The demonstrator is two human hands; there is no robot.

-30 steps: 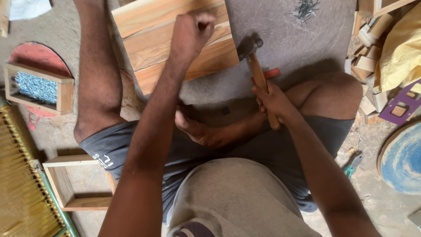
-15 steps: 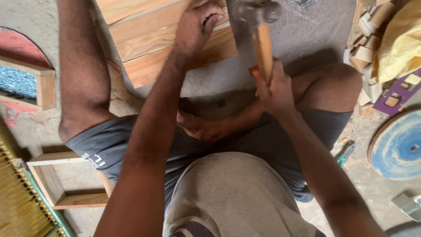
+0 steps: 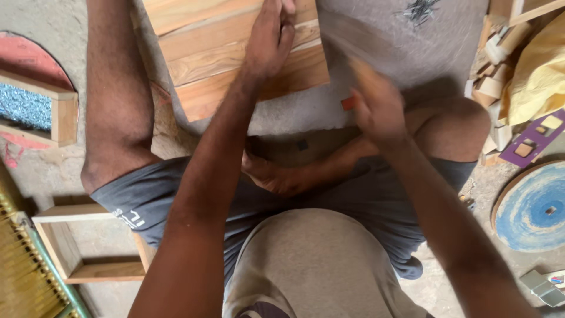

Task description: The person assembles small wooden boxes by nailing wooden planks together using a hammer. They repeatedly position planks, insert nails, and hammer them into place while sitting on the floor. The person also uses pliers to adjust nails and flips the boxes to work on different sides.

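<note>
I see my left hand [image 3: 268, 41] pressing flat, fingers extended, on the wooden panel [image 3: 235, 59] at the frame's top centre. My right hand [image 3: 376, 109], blurred, grips a hammer handle [image 3: 365, 76]; nailing looks unfinished.

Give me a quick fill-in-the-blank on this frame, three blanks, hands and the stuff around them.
1. The left hand presses flat on a panel of ____ planks.
2. The right hand is motion-blurred, gripping a ____ handle.
3. The round disc lying on the floor at the person's right is painted ____.

Missing words: wooden; wooden; blue
</note>
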